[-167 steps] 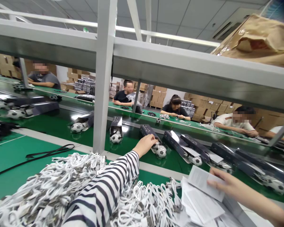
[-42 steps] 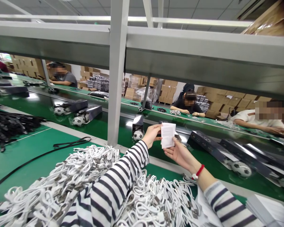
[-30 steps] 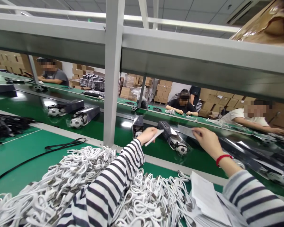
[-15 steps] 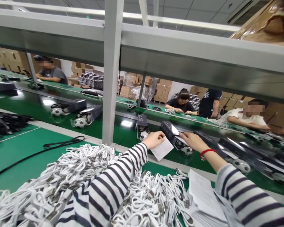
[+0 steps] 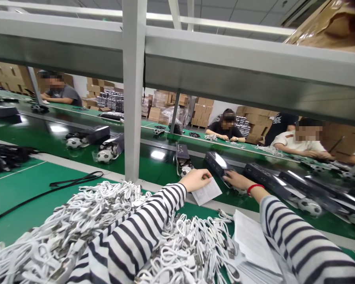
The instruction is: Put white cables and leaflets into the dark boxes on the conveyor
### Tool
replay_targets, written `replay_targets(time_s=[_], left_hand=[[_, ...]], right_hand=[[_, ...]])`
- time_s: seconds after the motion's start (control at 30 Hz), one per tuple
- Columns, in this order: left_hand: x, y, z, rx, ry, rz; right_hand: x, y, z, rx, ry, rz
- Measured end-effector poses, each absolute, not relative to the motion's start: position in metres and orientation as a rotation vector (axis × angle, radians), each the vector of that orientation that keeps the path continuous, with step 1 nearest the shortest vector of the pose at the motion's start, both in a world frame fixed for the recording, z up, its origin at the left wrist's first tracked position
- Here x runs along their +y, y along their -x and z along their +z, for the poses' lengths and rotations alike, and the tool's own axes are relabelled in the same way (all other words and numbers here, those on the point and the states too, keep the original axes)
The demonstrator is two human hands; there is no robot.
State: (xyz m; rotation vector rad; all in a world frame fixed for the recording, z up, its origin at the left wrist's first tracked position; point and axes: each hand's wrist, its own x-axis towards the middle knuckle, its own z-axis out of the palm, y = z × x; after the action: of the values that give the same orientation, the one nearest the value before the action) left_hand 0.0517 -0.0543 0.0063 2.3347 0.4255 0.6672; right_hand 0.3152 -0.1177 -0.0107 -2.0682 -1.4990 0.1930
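Note:
My left hand [image 5: 197, 180] pinches a white printed leaflet [image 5: 207, 191], which hangs over the belt's near edge. My right hand [image 5: 239, 180] is at the near end of a dark box [image 5: 217, 162] on the belt, its fingers closed on that end; the fingertips are partly blurred. The football-patterned ball by this box is mostly hidden under the hand. Left of it lies another dark box [image 5: 182, 153] with a football-patterned ball [image 5: 185, 170] at its open end. Below my right forearm is a stack of white leaflets [image 5: 254, 242].
Bundled white cables [image 5: 192, 248] cover much of the green bench, with a black strap [image 5: 73, 179] to their left. A grey post [image 5: 131, 94] rises at the bench edge. More boxes with balls [image 5: 309, 206] line the belt. Several people sit across it.
My right hand has moved slightly left onto the box end, and the white sheet seen there before no longer shows. My left hand has shifted slightly right with its leaflet.

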Motion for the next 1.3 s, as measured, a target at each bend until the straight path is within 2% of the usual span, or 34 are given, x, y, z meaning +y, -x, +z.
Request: replay_targets(time_s=[0.07, 0.13, 0.27, 0.33, 0.4, 0.47, 0.57, 0.63, 0.77, 0.87, 1.03, 1.17, 1.3], left_hand=[[-0.056, -0.053, 0.007, 0.397, -2.302, 0.742], [-0.059, -0.054, 0.008, 0.382, -2.266, 0.807], [-0.067, -0.058, 0.009, 0.323, -2.229, 0.885], [-0.070, -0.059, 0.007, 0.407, -2.212, 0.971], [-0.073, -0.059, 0.004, 0.573, -2.247, 0.971], [-0.077, -0.059, -0.002, 0.600, -2.401, 0.775], [-0.085, -0.066, -0.014, 0.256, -2.668, 0.339], [-0.091, -0.072, -0.021, 0.034, -2.724, 0.170], [-0.094, -0.079, -0.027, -0.068, -2.706, 0.114], [-0.089, -0.077, -0.026, -0.057, -2.625, 0.096], [-0.068, -0.067, -0.014, 0.089, -2.375, 0.274], [-0.045, -0.060, -0.005, 0.337, -2.168, 0.603], [-0.030, -0.062, -0.006, 0.686, -2.264, 1.014]], right_hand=[[-0.119, -0.301, 0.002, -1.478, 2.103, 0.106], [-0.127, -0.280, 0.016, -1.434, 2.021, 0.182], [-0.150, -0.240, 0.035, -1.634, 1.671, 0.813], [-0.158, -0.236, 0.039, -1.667, 1.641, 0.896], [-0.161, -0.243, 0.041, -1.498, 1.681, 0.765], [-0.162, -0.255, 0.042, -1.218, 1.696, 0.563], [-0.162, -0.266, 0.044, -0.934, 1.640, 0.411], [-0.161, -0.264, 0.043, -0.905, 1.605, 0.412], [-0.151, -0.245, 0.035, -0.919, 1.519, 0.360], [-0.138, -0.229, 0.023, -0.998, 1.471, 0.166], [-0.131, -0.219, 0.000, -0.970, 1.561, -0.201], [-0.137, -0.233, -0.011, -0.814, 1.633, -0.269], [-0.139, -0.240, -0.014, -0.790, 1.649, -0.245]])
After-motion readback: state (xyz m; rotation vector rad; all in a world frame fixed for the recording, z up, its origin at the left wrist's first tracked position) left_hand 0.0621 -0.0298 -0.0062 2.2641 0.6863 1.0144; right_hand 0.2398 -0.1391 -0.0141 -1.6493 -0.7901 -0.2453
